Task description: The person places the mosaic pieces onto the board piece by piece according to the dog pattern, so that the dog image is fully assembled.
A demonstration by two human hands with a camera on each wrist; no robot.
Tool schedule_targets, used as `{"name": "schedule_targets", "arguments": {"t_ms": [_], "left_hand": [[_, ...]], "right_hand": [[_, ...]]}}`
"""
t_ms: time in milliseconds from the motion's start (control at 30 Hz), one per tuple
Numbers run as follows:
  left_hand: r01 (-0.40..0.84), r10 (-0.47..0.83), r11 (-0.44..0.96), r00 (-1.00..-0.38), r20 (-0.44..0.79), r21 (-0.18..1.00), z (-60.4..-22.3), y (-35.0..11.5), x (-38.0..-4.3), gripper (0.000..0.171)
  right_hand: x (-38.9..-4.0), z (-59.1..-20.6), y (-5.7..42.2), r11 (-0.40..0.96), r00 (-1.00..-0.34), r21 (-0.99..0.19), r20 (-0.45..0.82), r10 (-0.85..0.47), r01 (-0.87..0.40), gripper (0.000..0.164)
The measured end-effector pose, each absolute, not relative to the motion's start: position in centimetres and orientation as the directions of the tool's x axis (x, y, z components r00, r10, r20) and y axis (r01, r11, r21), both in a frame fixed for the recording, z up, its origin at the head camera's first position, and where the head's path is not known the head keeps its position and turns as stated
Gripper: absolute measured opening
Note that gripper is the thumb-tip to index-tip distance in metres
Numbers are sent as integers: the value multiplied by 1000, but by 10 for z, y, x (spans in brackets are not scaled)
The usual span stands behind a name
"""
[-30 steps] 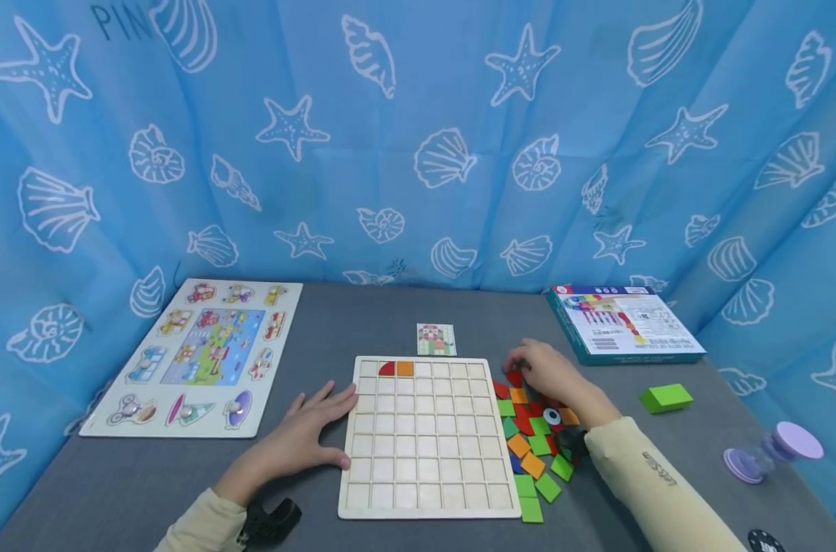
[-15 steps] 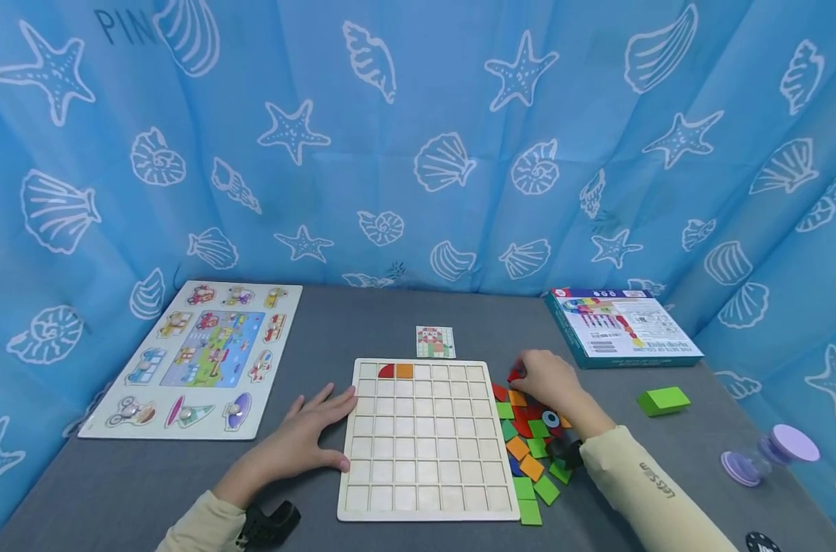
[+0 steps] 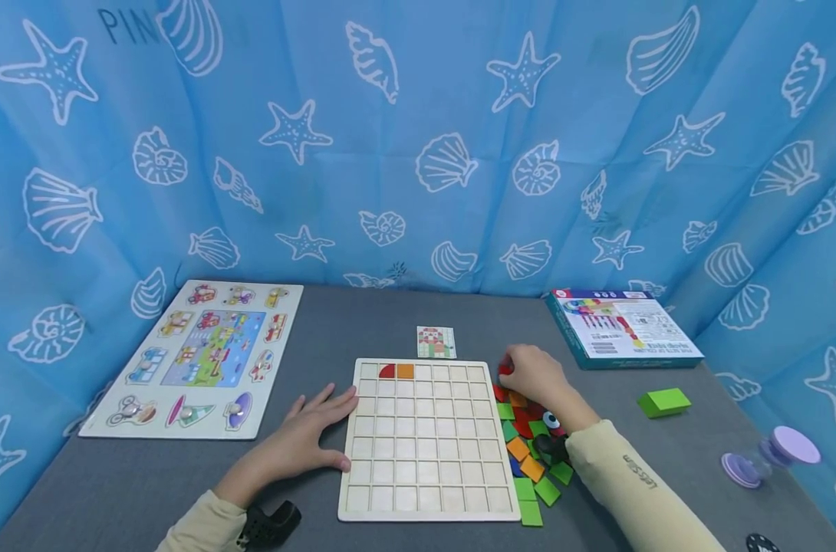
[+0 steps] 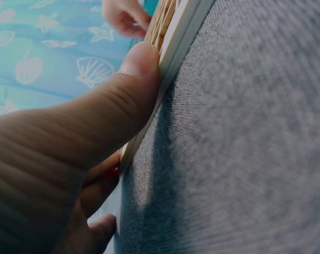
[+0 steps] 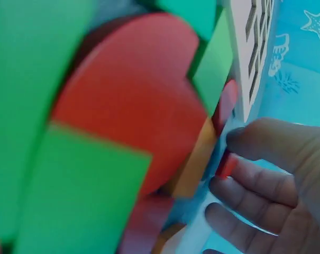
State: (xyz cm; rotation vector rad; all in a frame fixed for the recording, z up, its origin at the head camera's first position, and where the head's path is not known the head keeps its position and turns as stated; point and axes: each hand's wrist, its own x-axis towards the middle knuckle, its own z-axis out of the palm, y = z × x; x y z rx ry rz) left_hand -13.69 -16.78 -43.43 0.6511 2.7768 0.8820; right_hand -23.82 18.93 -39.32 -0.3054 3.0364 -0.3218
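Note:
My right hand [image 3: 538, 376] is just off the far right corner of the wooden grid board [image 3: 428, 445]. Between thumb and fingers it pinches a small red tile [image 5: 227, 165], mostly covered by the fingertips. Below that hand, a pile of loose tiles lies along the board's right side, with a big red piece [image 5: 144, 90] and a green square tile [image 5: 80, 185] among them. My left hand [image 3: 307, 441] rests with spread fingers against the board's left edge, thumb on the rim. In the board's far row sit a red quarter-circle tile [image 3: 387, 371] and an orange square tile [image 3: 405, 371].
A pattern card [image 3: 436, 342] lies behind the board. To the left is a picture puzzle board [image 3: 214, 349] with knobbed pieces. On the right stand a flat box [image 3: 625, 328], a green block [image 3: 664, 402] and a purple-ended clear object [image 3: 770, 456]. A blue curtain hangs behind.
My right hand has picked a red tile from the far end of the pile and moved left with it towards the board. The left hand has stayed in place.

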Motion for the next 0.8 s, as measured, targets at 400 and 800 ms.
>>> {"name": "schedule_targets", "arguments": {"t_ms": [400,800], "left_hand": [[349,445,727,-895,-19,592,-434,-168,-137,96],[358,446,732,-895,-9,580,-435,-168,-137,97]], "right_hand": [[-236,-379,109,896,-930,-274,-11,-366,-349,13],[-236,-384,73,910,-922,-189,-47,-384,-369,10]]}}
